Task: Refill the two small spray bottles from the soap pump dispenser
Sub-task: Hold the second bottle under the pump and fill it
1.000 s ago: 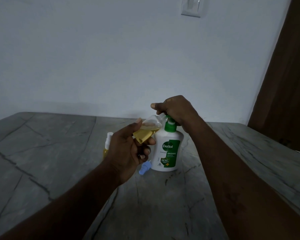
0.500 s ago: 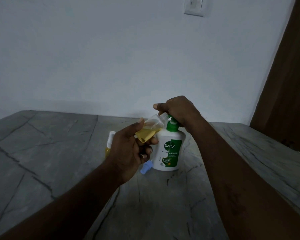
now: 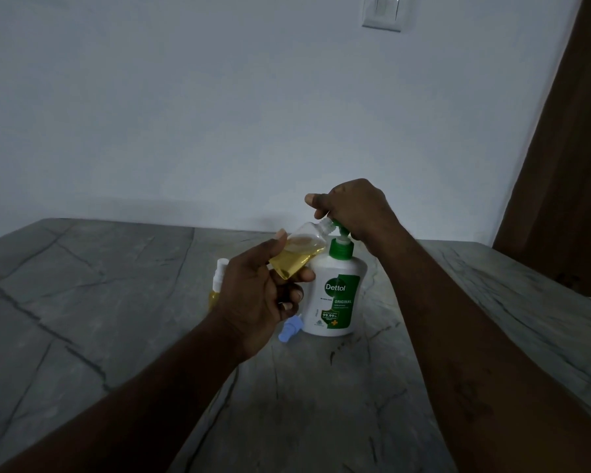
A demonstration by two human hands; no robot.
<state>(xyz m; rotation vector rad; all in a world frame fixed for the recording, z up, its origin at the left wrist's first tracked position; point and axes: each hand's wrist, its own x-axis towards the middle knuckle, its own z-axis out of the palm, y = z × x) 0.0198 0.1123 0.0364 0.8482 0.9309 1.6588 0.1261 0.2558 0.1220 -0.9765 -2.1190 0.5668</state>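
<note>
A white soap dispenser (image 3: pixel 338 295) with a green pump and a green label stands on the grey marble table (image 3: pixel 123 302). My right hand (image 3: pixel 352 208) is curled over the pump head. My left hand (image 3: pixel 256 298) holds a small clear spray bottle (image 3: pixel 301 252), uncapped and tilted, with its open neck up against the pump spout. It is partly filled with yellow liquid. A second small spray bottle (image 3: pixel 217 281), with a white sprayer top and yellow liquid, stands behind my left hand, mostly hidden. A light blue sprayer cap (image 3: pixel 290 328) lies beside the dispenser's base.
A white wall rises straight behind the table, with a light switch plate (image 3: pixel 382 11) high up. A brown wooden door (image 3: pixel 567 165) stands at the right. The table's right edge runs diagonally past my right forearm.
The pump head under my right hand has come up a little, showing more of the green stem. My left hand keeps the tilted bottle at the spout.
</note>
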